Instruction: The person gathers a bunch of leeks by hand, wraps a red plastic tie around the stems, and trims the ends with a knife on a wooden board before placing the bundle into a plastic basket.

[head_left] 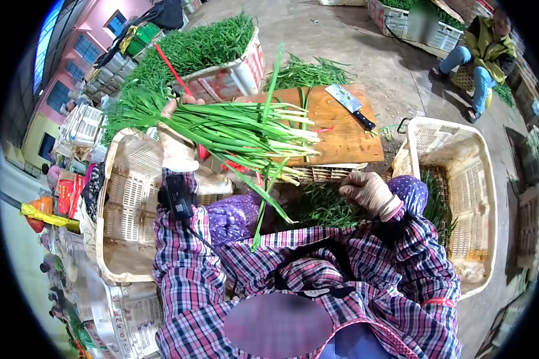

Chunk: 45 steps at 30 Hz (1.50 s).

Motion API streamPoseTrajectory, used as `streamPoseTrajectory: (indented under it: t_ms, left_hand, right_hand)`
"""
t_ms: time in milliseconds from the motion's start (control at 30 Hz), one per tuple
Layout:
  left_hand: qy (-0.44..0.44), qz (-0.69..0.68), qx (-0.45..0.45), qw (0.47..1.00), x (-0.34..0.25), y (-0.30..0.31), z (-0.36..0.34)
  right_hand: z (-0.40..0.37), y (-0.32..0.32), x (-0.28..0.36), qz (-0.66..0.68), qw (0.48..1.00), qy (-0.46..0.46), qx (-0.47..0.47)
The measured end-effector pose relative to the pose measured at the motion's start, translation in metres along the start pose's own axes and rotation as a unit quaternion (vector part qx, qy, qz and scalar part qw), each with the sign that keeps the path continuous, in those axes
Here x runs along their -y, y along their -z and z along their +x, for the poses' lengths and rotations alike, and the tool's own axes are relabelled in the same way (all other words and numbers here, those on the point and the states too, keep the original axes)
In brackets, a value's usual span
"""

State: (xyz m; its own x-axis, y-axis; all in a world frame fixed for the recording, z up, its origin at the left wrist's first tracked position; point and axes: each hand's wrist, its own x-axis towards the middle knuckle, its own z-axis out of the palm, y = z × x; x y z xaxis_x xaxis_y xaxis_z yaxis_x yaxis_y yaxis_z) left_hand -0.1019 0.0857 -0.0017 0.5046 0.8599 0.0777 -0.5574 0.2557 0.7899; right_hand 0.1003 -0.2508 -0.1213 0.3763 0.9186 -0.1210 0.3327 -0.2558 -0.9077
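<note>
A bunch of garlic chives (239, 128) lies across the near left part of the wooden board (347, 143), pale stalk ends pointing right. My left hand (176, 140), in a whitish glove, is closed round its leafy side, and a red strip (173, 72) sticks up beside the fingers. A few loose leaves hang across the bunch toward my lap. Also gloved, my right hand (371, 194) is apart from the bunch, near my right knee, its fingers curled with nothing visible in them. A cleaver (352, 106) with a black handle rests on the board's far right.
A whitish plastic crate (129, 209) stands at my left, another (470, 203) at my right with some greens inside. Beyond the board are a crate heaped with greens (197, 51) and a loose pile (308, 72) on the floor. A person (482, 60) sits at the upper right.
</note>
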Motion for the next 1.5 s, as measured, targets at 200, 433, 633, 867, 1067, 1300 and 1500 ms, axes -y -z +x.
streamPoseTrajectory:
  t_ms: [200, 433, 633, 867, 1067, 1300, 1500]
  left_hand:
    - [0.013, -0.034, 0.023, 0.999, 0.003, 0.019, 0.003]
    - [-0.001, -0.049, -0.022, 0.999, 0.011, 0.005, -0.011]
    - [0.019, -0.074, -0.122, 0.990, 0.011, 0.015, -0.012]
    - [-0.027, -0.034, 0.048, 0.998, 0.000, 0.059, -0.003]
    - [-0.066, -0.009, 0.032, 0.997, -0.001, 0.074, -0.001]
    - [-0.004, -0.068, -0.003, 0.998, -0.002, 0.063, -0.009]
    - [-0.023, -0.092, -0.009, 0.995, 0.010, 0.086, 0.004]
  right_hand:
    - [0.001, -0.022, 0.032, 0.331, 0.940, -0.042, 0.067]
    - [0.049, -0.070, 0.057, 0.527, 0.843, -0.008, 0.110]
    - [0.049, -0.065, 0.064, 0.473, 0.869, 0.015, 0.145]
    - [0.032, -0.027, 0.022, 0.174, 0.953, -0.103, 0.224]
    - [0.023, -0.024, -0.014, -0.349, 0.907, 0.010, 0.235]
    - [0.034, -0.076, -0.029, 0.043, 0.995, 0.087, 0.001]
    - [0.053, -0.090, 0.012, 0.285, 0.956, -0.031, -0.068]
